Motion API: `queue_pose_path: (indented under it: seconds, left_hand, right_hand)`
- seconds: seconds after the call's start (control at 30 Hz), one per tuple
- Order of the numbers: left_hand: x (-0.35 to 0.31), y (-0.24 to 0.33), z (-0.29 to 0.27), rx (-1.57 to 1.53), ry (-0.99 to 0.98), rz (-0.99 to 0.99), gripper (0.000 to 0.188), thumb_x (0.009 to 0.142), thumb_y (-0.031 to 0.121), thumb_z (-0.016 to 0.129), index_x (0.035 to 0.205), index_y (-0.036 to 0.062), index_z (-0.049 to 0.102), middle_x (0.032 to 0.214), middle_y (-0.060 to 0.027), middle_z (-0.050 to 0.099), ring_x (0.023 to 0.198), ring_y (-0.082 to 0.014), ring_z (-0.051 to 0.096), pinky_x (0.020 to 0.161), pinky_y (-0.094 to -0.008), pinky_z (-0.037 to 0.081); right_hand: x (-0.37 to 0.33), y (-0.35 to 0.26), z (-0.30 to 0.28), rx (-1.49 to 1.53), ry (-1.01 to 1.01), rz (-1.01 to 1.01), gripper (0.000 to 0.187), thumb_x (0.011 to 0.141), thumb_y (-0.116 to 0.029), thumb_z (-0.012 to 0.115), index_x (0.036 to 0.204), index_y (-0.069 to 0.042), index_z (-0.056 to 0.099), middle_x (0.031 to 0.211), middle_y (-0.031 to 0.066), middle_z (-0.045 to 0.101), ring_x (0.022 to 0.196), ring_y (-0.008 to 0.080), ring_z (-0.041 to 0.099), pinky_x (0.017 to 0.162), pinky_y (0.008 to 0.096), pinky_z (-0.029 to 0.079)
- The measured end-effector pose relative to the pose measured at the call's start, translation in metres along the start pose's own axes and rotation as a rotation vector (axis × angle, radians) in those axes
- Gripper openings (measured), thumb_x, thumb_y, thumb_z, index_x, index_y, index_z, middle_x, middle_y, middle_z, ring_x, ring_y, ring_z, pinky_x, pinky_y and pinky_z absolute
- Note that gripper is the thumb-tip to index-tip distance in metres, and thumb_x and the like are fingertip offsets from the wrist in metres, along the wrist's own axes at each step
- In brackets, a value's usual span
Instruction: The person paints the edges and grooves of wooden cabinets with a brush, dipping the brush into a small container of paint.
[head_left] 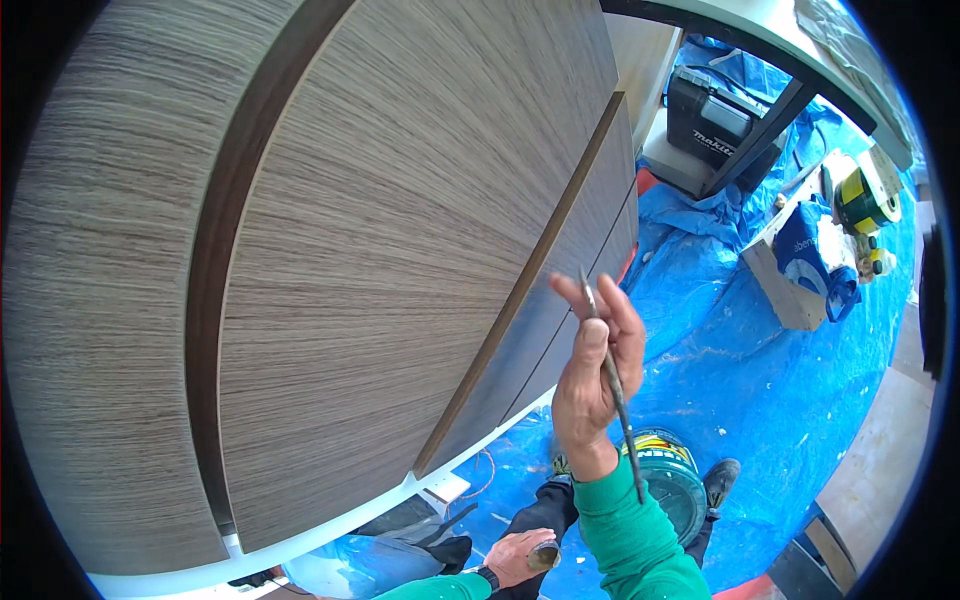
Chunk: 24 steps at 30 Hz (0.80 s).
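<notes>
My right hand (592,388) is raised near the wood-grain cabinet front (390,230), thumb and fingers closed on a thin paintbrush (618,400). Its slim pointed tip is upward, apart from the panel as far as I can tell, and its long dark handle slants down over my green sleeve. Lower down, my left hand (512,560) grips a small round container (544,555) with a brownish top; its contents do not show clearly. A dark vertical groove (215,300) and a brown edge strip (520,285) run along the cabinet front.
Blue plastic sheeting (740,370) covers the floor. Below my right arm stands a green bucket (672,490), between my shoes. A black toolbox (715,120) sits at the back right, near a wooden box (790,290) with a blue bag (808,250) and a tape roll (868,200).
</notes>
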<state>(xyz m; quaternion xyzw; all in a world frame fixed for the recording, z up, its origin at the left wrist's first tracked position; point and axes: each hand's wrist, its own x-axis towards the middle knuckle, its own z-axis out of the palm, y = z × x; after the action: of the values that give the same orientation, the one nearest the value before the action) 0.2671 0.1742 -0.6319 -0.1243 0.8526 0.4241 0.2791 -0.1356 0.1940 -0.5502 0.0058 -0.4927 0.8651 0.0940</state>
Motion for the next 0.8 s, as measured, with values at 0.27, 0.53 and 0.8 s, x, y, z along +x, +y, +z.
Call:
queue_pose_path:
  seconds: [0.27, 0.53, 0.8]
  left_hand:
    - [0.002, 0.001, -0.002, -0.001, 0.0, 0.026, 0.058, 0.089, 0.03, 0.084, 0.139, 0.0113, 0.062, 0.139, -0.0111, 0.069, 0.123, -0.0314, 0.069, 0.103, -0.0443, 0.056]
    - [0.004, 0.008, -0.008, 0.039, -0.003, 0.037, 0.058, 0.088, 0.03, 0.085, 0.139, 0.0125, 0.063, 0.138, -0.0102, 0.07, 0.123, -0.0315, 0.069, 0.103, -0.0448, 0.056]
    - [0.002, 0.011, -0.005, 0.053, 0.005, 0.033, 0.058, 0.088, 0.03, 0.085, 0.139, 0.0133, 0.064, 0.137, -0.0092, 0.07, 0.121, -0.0316, 0.07, 0.102, -0.0445, 0.057]
  right_hand:
    - [0.004, 0.002, 0.007, -0.129, -0.05, -0.027, 0.058, 0.115, -0.031, 0.053, 0.16, 0.005, 0.041, 0.141, 0.024, 0.069, 0.143, 0.0298, 0.057, 0.122, 0.0426, 0.039]
    - [-0.013, 0.003, 0.001, -0.21, -0.156, -0.059, 0.056, 0.114, -0.033, 0.056, 0.156, 0.004, 0.049, 0.139, 0.0234, 0.071, 0.137, 0.03, 0.063, 0.117, 0.0416, 0.046]
    - [-0.026, 0.008, -0.025, -0.074, -0.178, -0.081, 0.058, 0.118, -0.039, 0.043, 0.157, 0.003, 0.047, 0.121, 0.0194, 0.075, 0.121, 0.0273, 0.071, 0.113, 0.0449, 0.048]
